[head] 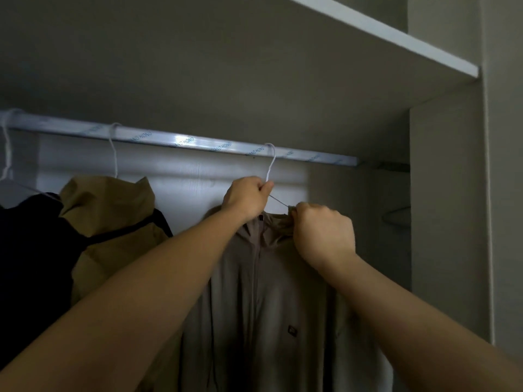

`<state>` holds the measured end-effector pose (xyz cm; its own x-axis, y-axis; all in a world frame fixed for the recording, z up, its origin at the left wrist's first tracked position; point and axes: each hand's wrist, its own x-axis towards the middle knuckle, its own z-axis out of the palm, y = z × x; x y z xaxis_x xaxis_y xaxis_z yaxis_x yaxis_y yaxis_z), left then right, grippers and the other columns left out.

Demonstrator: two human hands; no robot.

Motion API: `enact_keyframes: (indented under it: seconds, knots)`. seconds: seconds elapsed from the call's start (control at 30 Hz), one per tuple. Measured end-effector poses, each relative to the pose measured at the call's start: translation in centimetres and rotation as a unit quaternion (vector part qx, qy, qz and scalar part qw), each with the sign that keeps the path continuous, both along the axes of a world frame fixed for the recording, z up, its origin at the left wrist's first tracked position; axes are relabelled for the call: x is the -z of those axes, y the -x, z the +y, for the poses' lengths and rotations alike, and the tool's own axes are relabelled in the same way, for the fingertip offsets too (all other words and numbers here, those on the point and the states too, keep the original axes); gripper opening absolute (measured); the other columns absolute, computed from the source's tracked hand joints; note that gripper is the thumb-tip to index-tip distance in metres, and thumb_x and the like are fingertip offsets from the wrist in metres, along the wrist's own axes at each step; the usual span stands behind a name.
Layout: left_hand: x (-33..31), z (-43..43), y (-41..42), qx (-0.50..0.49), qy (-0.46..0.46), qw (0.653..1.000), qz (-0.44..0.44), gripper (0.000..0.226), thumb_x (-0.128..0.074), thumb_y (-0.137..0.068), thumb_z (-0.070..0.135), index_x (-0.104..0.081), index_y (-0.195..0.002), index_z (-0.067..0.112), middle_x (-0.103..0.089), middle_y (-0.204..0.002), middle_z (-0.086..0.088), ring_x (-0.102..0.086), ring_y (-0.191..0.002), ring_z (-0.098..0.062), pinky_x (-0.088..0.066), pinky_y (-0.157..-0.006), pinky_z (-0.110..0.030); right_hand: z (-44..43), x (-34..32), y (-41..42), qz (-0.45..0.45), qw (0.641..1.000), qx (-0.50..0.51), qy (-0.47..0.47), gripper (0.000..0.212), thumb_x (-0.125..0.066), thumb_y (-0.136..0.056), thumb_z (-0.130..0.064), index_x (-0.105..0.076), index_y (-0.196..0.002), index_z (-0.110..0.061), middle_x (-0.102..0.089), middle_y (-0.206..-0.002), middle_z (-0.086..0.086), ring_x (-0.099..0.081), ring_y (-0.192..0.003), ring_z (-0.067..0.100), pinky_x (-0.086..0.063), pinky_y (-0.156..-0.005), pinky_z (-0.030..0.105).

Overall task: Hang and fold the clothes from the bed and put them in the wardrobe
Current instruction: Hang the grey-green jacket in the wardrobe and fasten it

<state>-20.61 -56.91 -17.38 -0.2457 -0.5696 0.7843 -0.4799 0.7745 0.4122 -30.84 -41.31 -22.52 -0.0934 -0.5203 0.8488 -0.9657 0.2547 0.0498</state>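
A grey zip-up jacket with a small dark chest logo hangs on a white wire hanger. The hanger's hook sits over the wardrobe rail. My left hand grips the hanger's neck just below the hook. To its right, my right hand is curled round the jacket's collar at the hanger's right shoulder. Both forearms reach up from the bottom of the view and hide part of the jacket.
A tan jacket with dark trim hangs on a second white hanger to the left. A black garment hangs at the far left. A white shelf runs overhead. The wardrobe's side panel stands on the right.
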Motion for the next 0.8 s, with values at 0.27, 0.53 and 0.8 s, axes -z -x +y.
enact_keyframes:
  seconds: [0.27,0.53,0.8]
  knots:
    - [0.0,-0.3,-4.4,0.001,-0.034,0.996,0.084,0.031,-0.049,-0.103,0.026,-0.059,-0.079,0.01,-0.07,-0.093,-0.01,-0.065,-0.088,-0.026,-0.05,-0.075,-0.032,1.5,-1.6,-8.1,0.026,0.996,-0.025,-0.08,0.011,-0.049,-0.094,-0.01,-0.055,-0.098,-0.018,-0.066,-0.105,0.006,-0.061,-0.101,0.031,-0.035,-0.067,0.033]
    - [0.2,0.6,-8.3,0.009,-0.044,0.994,0.103,0.026,-0.046,-0.102,0.018,-0.063,-0.084,0.01,-0.07,-0.093,-0.012,-0.064,-0.087,-0.023,-0.042,-0.064,-0.016,1.9,-1.9,-11.7,0.047,0.987,-0.067,-0.135,0.016,-0.051,-0.096,-0.016,-0.062,-0.108,-0.017,-0.064,-0.107,0.003,-0.065,-0.095,0.026,-0.038,-0.066,0.031]
    - [0.9,0.2,-7.8,-0.037,0.002,0.996,0.086,0.03,-0.044,-0.101,0.018,-0.062,-0.081,0.006,-0.065,-0.083,-0.007,-0.061,-0.081,-0.022,-0.044,-0.065,-0.022,2.0,-1.3,-10.4,0.007,0.99,-0.085,-0.111,0.011,-0.048,-0.095,-0.012,-0.05,-0.09,-0.021,-0.033,-0.068,-0.002,-0.042,-0.063,0.02,-0.035,-0.059,0.029]
